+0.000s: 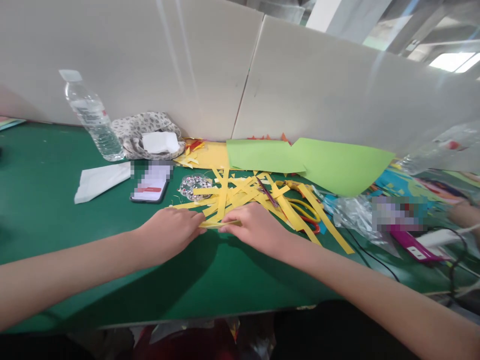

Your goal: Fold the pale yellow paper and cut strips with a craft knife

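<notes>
Between my two hands runs a narrow yellow paper strip [214, 225], held just above the green table. My left hand [173, 231] pinches its left end, fingers closed. At the other end my right hand [255, 227] grips it between thumb and fingers. Right behind the hands lies a loose heap of yellow paper strips [224, 195], several crossing one another. A dark reddish pen [267, 193] rests on the heap. Scissors with yellow and orange-red handles [308, 211] lie partly under the strips. Left of the heap is a round clear dish of small speckled pieces [195, 187].
A water bottle [93, 120], a spotted cloth pouch [148, 125], a white tissue [101, 181] and a phone [152, 182] stand or lie at left. Green paper sheets [330, 165] lean by the partition [180, 65]. At right are crumpled plastic [360, 217], cables and another person's hand [467, 216].
</notes>
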### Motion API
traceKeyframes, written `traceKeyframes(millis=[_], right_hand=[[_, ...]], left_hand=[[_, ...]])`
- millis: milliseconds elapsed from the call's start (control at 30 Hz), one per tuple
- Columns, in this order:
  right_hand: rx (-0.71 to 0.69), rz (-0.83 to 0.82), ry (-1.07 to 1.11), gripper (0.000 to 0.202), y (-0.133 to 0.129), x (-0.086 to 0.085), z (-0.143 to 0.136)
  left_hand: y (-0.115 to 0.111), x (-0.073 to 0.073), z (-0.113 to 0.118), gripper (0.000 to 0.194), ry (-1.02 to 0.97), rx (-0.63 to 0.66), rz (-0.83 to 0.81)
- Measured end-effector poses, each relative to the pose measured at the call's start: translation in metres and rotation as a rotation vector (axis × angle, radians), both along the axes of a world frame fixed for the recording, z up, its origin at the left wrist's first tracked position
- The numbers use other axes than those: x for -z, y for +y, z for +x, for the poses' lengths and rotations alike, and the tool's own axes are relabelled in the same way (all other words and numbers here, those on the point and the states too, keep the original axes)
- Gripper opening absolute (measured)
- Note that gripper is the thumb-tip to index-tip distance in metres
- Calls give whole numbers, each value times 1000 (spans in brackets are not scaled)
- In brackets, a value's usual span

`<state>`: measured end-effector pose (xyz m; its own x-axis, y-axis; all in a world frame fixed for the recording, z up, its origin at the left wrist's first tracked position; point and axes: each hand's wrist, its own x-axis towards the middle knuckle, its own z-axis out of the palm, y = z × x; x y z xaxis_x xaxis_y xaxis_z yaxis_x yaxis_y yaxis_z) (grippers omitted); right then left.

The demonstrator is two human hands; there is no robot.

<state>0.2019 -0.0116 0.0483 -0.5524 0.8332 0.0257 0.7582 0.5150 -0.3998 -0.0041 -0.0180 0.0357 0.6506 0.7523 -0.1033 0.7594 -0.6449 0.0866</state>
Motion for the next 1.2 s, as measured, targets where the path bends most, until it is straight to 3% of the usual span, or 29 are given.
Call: traceKeyframes(millis=[133,267,500,667,900,1100,1200], right_hand=[[-23,36,36,10,-4,-3,-10],[-7,25,111,12,-6,-9,-8],[-150,173,-72,27,0,-8,15],[-165,145,-52,26,4,-3,16],[-61,22,80,14,4,-6,11],[-96,93,75,16,1,-2,7],[-134,121,62,16,-1,1,0]], left_hand=[[-8,-6,5,21,-28,-12,-63],[-10,-9,4,22,19,-30,34],[-5,-2,-3,22,70,-28,120],[-1,2,-5,21,79,-14,104],[-2,3,-4,22,61,-4,137],[-2,-2,0,31,28,-48,125],[-2,-1,1,27,7,6,104]])
